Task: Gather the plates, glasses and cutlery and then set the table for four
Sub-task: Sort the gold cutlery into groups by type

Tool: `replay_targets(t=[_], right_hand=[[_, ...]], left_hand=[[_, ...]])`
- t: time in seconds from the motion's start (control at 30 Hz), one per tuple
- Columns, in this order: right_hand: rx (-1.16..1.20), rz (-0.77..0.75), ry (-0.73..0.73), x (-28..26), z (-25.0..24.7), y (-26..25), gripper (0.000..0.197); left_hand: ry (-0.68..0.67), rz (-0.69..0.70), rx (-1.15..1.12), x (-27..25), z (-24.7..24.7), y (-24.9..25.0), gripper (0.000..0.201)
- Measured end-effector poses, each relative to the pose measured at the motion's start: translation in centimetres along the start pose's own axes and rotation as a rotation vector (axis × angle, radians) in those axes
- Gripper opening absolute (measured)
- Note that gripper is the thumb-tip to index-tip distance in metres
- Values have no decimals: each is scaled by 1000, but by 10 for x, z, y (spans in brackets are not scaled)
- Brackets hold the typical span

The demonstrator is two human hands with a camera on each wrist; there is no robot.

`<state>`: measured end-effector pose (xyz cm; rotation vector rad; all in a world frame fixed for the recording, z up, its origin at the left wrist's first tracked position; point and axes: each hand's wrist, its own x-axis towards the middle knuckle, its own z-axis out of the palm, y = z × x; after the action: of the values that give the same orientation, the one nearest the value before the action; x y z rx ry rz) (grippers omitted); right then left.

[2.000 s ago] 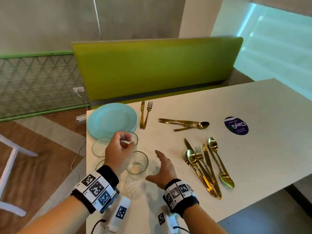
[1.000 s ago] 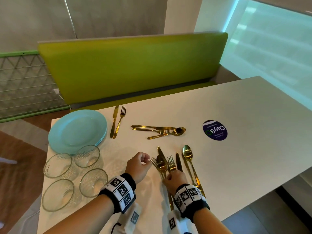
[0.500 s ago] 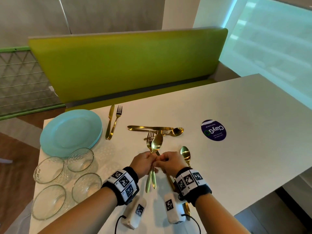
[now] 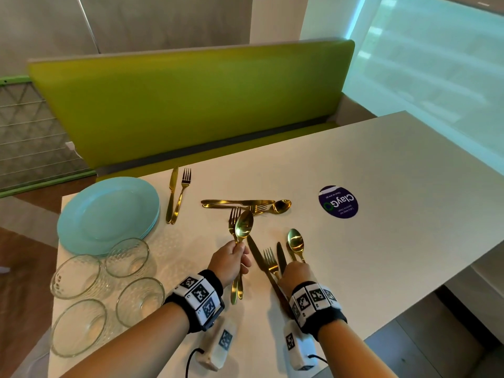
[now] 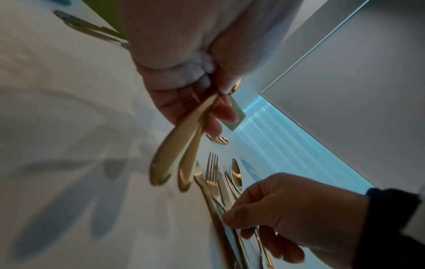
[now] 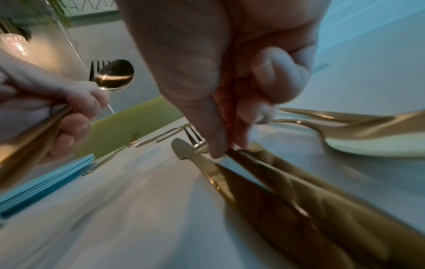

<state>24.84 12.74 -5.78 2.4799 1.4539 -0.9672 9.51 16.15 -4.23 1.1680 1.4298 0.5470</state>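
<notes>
Plates, stacked, 10 o'clock; glasses, 8 o'clock. Left hand: fisted round fork and spoon. Right hand: pinching a loose cutlery handle, which piece unclear. Best lifted singly, handles aligned.

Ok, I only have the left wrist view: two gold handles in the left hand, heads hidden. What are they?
Observer: A fork and a spoon, heads up, gripped by the left hand.
Operator: Where are the glasses?
Observer: Four glasses stand at the table's near-left corner, beside the stacked blue plates.
Operator: What's the right hand doing underneath?
Observer: The right wrist view shows it pinching one handle in the cutlery pile; which piece, I cannot tell.
</notes>
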Motion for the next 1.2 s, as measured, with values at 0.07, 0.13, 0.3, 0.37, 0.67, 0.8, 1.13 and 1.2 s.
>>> replay_targets(t=[0.07, 0.13, 0.3, 0.37, 0.67, 0.8, 1.13, 1.2], right_hand=[[2, 14, -22, -3, 0, -1, 29], [26, 15, -23, -4, -2, 0, 27], [341, -110, -48, -13, -26, -10, 19], [515, -154, -104, -17, -33, -19, 22], [704, -163, -113, -23, -28, -41, 19], [643, -138, -117, -18, -37, -31, 18], [168, 187, -20, 45, -56, 50, 27], [150, 180, -4, 51, -46, 53, 21]], left_hand=[[-2, 2, -5, -2, 0, -1, 31], [-8, -1, -18, -4, -1, 0, 32], [-41, -2, -109, -7, -1, 3, 32], [-77, -10, -146, -7, 0, 4, 32], [-239, -71, -253, -19, 2, 13, 24], [-205, -52, -165, -16, 0, 12, 22], [-74, -107, -187, -7, -4, 17, 27], [-100, -117, -178, -7, -2, 17, 30]])
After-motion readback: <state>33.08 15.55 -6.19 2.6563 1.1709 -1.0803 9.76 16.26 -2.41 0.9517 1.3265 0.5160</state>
